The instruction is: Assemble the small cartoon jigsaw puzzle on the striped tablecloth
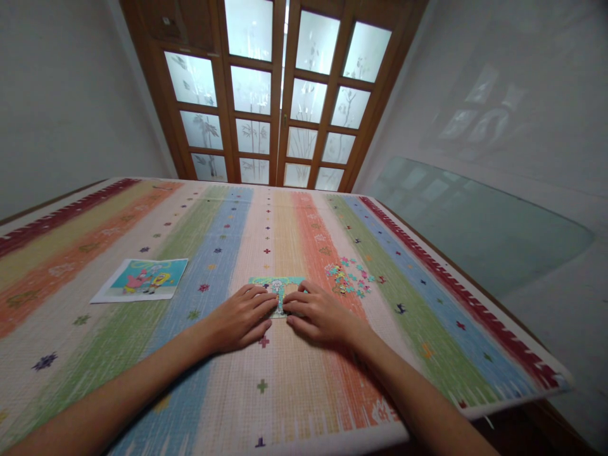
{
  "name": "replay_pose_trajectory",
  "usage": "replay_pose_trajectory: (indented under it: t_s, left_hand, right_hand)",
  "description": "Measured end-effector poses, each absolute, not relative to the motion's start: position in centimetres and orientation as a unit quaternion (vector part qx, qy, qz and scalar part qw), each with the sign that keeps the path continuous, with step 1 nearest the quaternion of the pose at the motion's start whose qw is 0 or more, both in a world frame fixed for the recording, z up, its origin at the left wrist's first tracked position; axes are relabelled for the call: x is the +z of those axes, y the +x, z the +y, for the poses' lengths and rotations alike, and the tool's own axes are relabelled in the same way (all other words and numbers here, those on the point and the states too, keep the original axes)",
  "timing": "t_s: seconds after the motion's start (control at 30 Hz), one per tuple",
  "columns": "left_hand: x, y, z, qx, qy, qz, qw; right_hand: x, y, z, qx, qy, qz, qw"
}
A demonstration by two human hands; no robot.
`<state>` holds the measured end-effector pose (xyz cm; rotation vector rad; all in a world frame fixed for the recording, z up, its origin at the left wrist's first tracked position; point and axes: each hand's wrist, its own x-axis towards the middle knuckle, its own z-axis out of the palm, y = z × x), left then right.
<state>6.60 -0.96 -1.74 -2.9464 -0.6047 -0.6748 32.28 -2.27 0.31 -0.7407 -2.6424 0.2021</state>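
Only the head view to go on, so here's how I read it. The jigsaw section (277, 289) lies flat on the striped tablecloth (237, 405), right between my left hand (244, 316) and right hand (323, 313). I can make out a teal strip along its far edge and a narrow column running toward me; the rest is under my fingers.

Both hands are palm down, fingers lightly bent and kept close together, tips meeting the section from either side with just a narrow gap between them. Can't tell whether either one is pinching a piece or just pressing, too small and too covered.

Looks to me like fitting or squaring up pieces. If so, I'd let the left fingers pin the joined part flat and have the right nudge the tab in sideways, then press straight down. Shove too hard and I reckon that skinny column could buckle or pop apart, and the cloth might ruck up underneath.

Loose pieces (338, 277) sit just past the right hand, so I'd mind that wrist. The printed picture (147, 278) is off to the left, well apart from the hands, handy for checking colours before forcing anything.
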Motion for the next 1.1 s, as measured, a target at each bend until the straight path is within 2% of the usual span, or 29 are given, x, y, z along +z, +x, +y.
replay_pose_trajectory:
  t_s: [0.2, 0.37, 0.5, 0.83, 1.1]
  left_hand:
    - [-2.2, 6.4, -0.9, -0.233, -0.952, -0.199, 0.008]
    - [-2.3, 6.1, -1.0, -0.249, -0.931, -0.255, -0.075]
    - [-2.5, 6.0, -1.0, -0.257, -0.923, -0.268, -0.101]
    - [-2.8, 6.0, -0.8, -0.308, -0.908, -0.274, -0.076]
    - [-2.3, 6.1, -0.6, -0.248, -0.947, -0.203, -0.012]
  right_hand:
    - [0.4, 32.4, -2.1, 0.104, -0.279, -0.935, 0.195]
    - [0.1, 32.6, -1.9, 0.11, -0.283, -0.93, 0.208]
    - [-0.2, 32.6, -1.7, 0.101, -0.279, -0.93, 0.216]
    - [-0.6, 32.3, -1.6, 0.081, -0.263, -0.938, 0.209]
    - [-0.6, 32.3, -1.5, 0.077, -0.268, -0.938, 0.207]
